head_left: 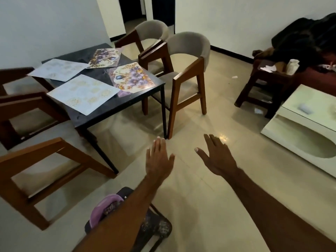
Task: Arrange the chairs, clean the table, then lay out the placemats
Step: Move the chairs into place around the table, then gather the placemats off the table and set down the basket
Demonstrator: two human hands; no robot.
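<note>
With both hands spread empty at lower centre, I should grip the nearest grey-backed chair by its wooden arms and square it to the bench.

A white cabinet stands beside a dark wooden side table at right.

We see a black desk carrying two pale placemats printed with faint gold motifs, and two floral placemats in purple, cream and orange. The chairs have reddish-brown wood frames and grey-beige padding. The floor is glossy cream tile, the cabinet pale cream, and a purple-pink cloth lies low in view.
</note>
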